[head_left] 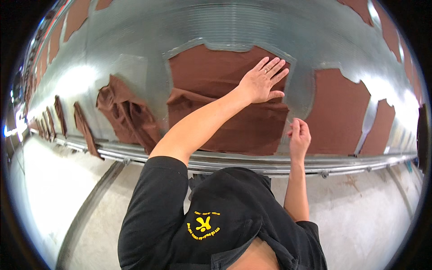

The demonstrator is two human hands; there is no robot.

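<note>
Brown garment panel [240, 123] lies on the metal table [117, 31]. Left hand [262, 83]: fingers spread flat on its upper-right area, nothing gripped. Right hand [300, 136]: fingers curled, near its right edge; hold unclear.

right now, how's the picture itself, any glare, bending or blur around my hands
Head view: glare whitens patches of the metal table at left and right; head view: the front rail bows and the corners go black, fisheye-style; head view: the left hand and folded brown cloth look fairly sharp.
</note>
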